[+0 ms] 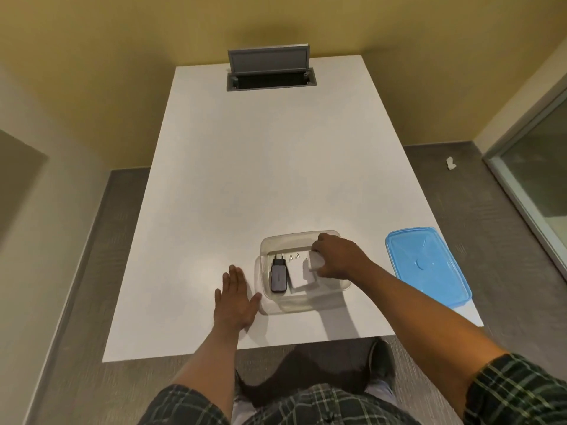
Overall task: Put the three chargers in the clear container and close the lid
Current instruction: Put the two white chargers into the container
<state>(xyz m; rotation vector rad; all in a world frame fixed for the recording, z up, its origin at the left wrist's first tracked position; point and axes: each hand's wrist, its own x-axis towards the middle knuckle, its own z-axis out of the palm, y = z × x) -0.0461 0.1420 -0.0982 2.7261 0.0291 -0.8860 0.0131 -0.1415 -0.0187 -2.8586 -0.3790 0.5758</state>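
Near the table's (276, 167) front edge, our left hand (234, 299) lies flat and open beside the clear container (299, 305), probably steadying it. Our right hand (337, 259) grips the third charger (316, 260) inside. Two chargers (278, 276) lie lengthwise, prongs pointing away. Blue lid (428, 268) waits right.

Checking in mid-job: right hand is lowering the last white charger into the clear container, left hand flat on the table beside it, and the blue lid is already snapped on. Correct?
Not quite. The blue lid is not on; the head view shows it lying on the table, to the right of the open clear container. The rest holds: right hand with the white charger, left hand flat.
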